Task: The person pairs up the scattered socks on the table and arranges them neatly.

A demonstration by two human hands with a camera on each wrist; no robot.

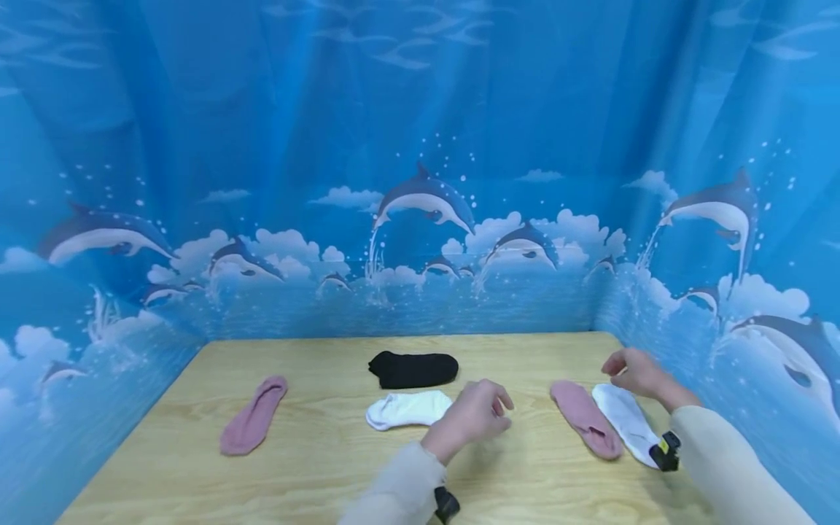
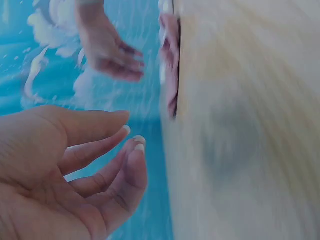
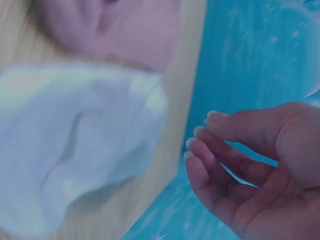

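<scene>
Left sleeve [image 1: 399, 487] is seen nearest, head view; left hand [image 1: 469, 414] is held near middle white sock [image 1: 402, 410], right hand [image 1: 638, 373] near far end of right white sock [image 1: 623, 419], beside right pink sock [image 1: 584, 417], all on table [image 1: 315, 481]. Left wrist: nothing gripped, thumb-finger gap narrow. Right wrist: same, sock not touched. Step judged between grasps; for another pick, fingers would need to be lowered and spread.
</scene>
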